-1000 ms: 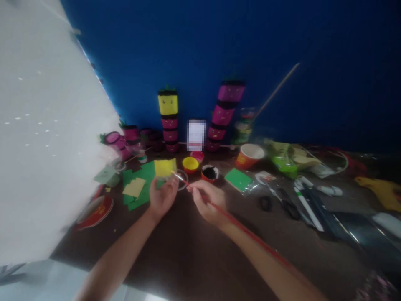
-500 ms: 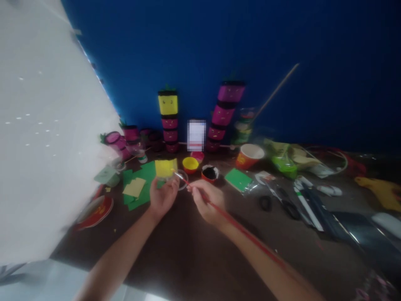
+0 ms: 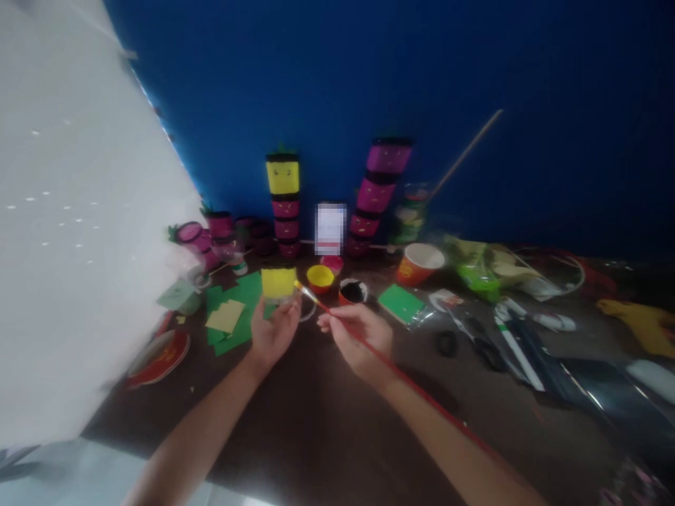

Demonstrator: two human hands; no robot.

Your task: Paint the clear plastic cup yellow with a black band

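My left hand, palm up, grips a small cup-like piece by its lower edge. Yellow paint covers its side, and a pale strip shows along the bottom. In my right hand is a long red paintbrush, its handle running back along the forearm. The brush's yellow tip is close to the right edge of the piece; whether they touch I cannot tell. Just beyond the brush stand a cup of yellow paint and a cup of black paint. A clear ring-shaped rim shows partly behind the left fingers.
Green paper sheets lie left, with a red-rimmed paper piece nearer me. Stacked painted cups stand against the blue wall. To the right are a paper tub, a green pad, scissors and a yellow glue gun.
My right hand has drawn slightly to the right, and the brush tip has moved off the yellow face to beside its edge. The left hand has barely moved.
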